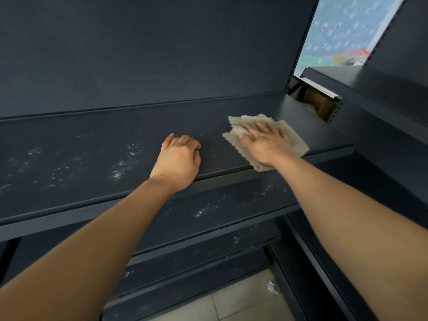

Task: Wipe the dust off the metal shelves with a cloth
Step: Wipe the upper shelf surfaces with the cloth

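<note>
Both hands are laid on the top shelf (92,156). The right hand (264,142) is spread flat, fingers straight, and is pressed down on the cloth (293,144). The cloth is found at the right end of the shelf, with one corner hung over the front edge. The left hand (178,158) is rested near it, close to the front edge, with its fingers curled under; nothing is seen in it. White dust (120,170) is spread over the shelf to the left of the left hand, while the part around the cloth looks dark and clean. So the wiping step is judged to be in hand, with the top shelf only partly done. Next, the cloth should be pushed to the left, flat and firm, right across the dusty spots, and the left hand should be lifted out of the way first. More dust is seen on the lower shelf (231,205), so that one is likely left for later.
</note>
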{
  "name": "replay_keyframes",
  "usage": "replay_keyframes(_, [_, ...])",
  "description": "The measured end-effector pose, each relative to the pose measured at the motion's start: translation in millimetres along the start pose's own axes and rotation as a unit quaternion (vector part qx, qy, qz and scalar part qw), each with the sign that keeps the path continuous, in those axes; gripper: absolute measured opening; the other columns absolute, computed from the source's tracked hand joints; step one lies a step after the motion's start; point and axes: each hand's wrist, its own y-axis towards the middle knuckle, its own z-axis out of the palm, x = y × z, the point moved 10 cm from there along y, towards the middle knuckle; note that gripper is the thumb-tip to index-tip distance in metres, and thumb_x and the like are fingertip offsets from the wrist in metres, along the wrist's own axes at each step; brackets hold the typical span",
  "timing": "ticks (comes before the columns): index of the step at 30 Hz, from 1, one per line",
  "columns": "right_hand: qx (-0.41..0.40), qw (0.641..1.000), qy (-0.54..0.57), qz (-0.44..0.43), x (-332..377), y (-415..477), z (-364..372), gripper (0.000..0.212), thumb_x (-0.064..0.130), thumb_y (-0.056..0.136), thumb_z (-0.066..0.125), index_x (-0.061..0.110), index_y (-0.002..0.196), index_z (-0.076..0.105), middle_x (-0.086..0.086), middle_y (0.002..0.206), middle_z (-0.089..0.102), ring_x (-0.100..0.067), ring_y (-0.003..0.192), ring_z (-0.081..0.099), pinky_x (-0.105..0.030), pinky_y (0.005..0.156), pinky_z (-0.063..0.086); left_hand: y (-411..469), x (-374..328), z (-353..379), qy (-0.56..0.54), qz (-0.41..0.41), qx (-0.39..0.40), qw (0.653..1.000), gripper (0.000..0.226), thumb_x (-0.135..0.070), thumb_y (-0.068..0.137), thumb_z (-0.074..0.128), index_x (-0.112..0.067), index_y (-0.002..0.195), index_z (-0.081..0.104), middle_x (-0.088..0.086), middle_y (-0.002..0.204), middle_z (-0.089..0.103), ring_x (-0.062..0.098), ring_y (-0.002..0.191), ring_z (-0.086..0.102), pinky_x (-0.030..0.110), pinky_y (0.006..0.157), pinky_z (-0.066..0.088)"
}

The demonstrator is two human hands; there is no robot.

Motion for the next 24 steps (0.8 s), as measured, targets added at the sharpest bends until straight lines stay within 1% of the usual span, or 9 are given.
replay_keyframes(4, [0.0, 0.999, -0.001, 0.039, -27, 10, -1, 0.057, 0.054, 0.097, 0.011, 0.038, 0.151, 0.008, -0.002, 0.161, 0.006, -0.027, 0.148, 0.001, -0.048, 0.118, 0.001, 1, 0, 3, 0.003, -0.003, 0.0, 1.0, 0.029, -0.014, 0.094, 0.039, -0.008, 0.115, 0.058, 0.009, 0.118, 0.058, 0.026, 0.111, 0.051, 0.034, 0.116, 0.01])
replay_keyframes(8, [0.005, 1.0, -0.007, 0.027, -13, 29, -1, 0.058, 0.051, 0.097, 0.011, 0.034, 0.152, 0.006, -0.004, 0.161, 0.004, -0.029, 0.148, 0.0, -0.047, 0.118, 0.001, 1, 3, 1, 0.014, -0.019, -0.011, 1.0, 0.029, -0.016, 0.094, 0.04, -0.007, 0.114, 0.058, 0.009, 0.116, 0.059, 0.027, 0.109, 0.051, 0.034, 0.117, 0.01])
replay_keyframes(12, [0.009, 1.0, -0.013, -0.023, 21, 56, 1, 0.057, 0.051, 0.097, 0.01, 0.035, 0.152, 0.006, -0.002, 0.162, 0.002, -0.027, 0.148, -0.002, -0.046, 0.119, -0.001, 1, 7, -2, 0.031, -0.047, -0.022, 0.998, 0.029, -0.017, 0.095, 0.039, -0.007, 0.116, 0.058, 0.009, 0.116, 0.058, 0.027, 0.109, 0.05, 0.035, 0.116, 0.01])
replay_keyframes(17, [0.013, 0.995, -0.012, -0.101, 86, 79, 7, 0.056, 0.05, 0.097, 0.009, 0.038, 0.151, 0.006, -0.001, 0.162, 0.0, -0.026, 0.148, -0.003, -0.045, 0.118, -0.004, 1, 12, -5, 0.04, -0.076, -0.04, 0.996, 0.027, -0.015, 0.093, 0.042, -0.006, 0.111, 0.06, 0.011, 0.11, 0.061, 0.029, 0.104, 0.053, 0.038, 0.116, 0.013])
replay_keyframes(21, [0.019, 0.985, -0.002, -0.173, 141, 78, 12, 0.056, 0.049, 0.096, 0.01, 0.038, 0.151, 0.008, 0.0, 0.162, 0.001, -0.027, 0.148, -0.003, -0.045, 0.118, -0.004, 1, 16, -10, 0.056, -0.096, -0.059, 0.992, 0.028, -0.015, 0.091, 0.041, -0.006, 0.109, 0.061, 0.011, 0.105, 0.062, 0.03, 0.1, 0.054, 0.038, 0.115, 0.014])
replay_keyframes(24, [0.023, 0.978, 0.004, -0.209, 157, 71, 15, 0.055, 0.049, 0.097, 0.01, 0.039, 0.151, 0.008, 0.0, 0.161, 0.0, -0.026, 0.148, -0.004, -0.045, 0.118, -0.005, 0, 17, -12, 0.062, -0.104, -0.068, 0.99, 0.032, -0.016, 0.088, 0.037, -0.006, 0.107, 0.062, 0.011, 0.102, 0.063, 0.03, 0.097, 0.055, 0.038, 0.114, 0.016])
